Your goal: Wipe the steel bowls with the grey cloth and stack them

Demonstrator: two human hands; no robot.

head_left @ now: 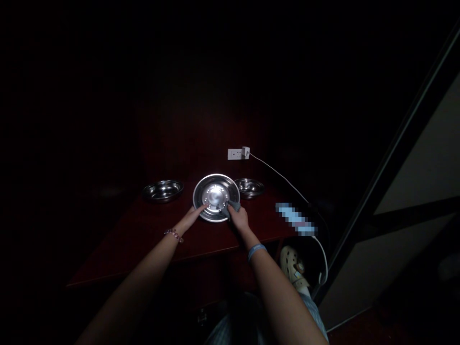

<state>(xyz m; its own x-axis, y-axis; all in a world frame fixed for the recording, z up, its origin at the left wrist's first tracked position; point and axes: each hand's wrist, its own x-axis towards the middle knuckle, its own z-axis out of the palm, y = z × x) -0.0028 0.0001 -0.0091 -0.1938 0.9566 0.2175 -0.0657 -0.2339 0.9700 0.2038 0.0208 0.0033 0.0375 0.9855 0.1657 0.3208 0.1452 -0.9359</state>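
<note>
A shiny steel basin point(215, 181) is held tilted above the dark red table, its inside facing me. My left hand point(191, 218) grips its lower left rim, with the thumb over the inner wall and the other fingers hidden behind. In my right hand point(239, 219) is a bunched grey cloth point(232, 211), pressed against the basin's lower right side. Two more metal bowls rest on the table: one bowl point(163, 191) to the left and what looks like a bowl or small stack point(249, 188) behind the basin's right edge.
A wall socket point(235, 154) holds a white charger point(245, 152). Its cable point(276, 175) runs to the right, near a blurred-out bright device point(296, 219) at the right edge of the red table point(143, 239). Below that is a beige clog point(290, 266).
</note>
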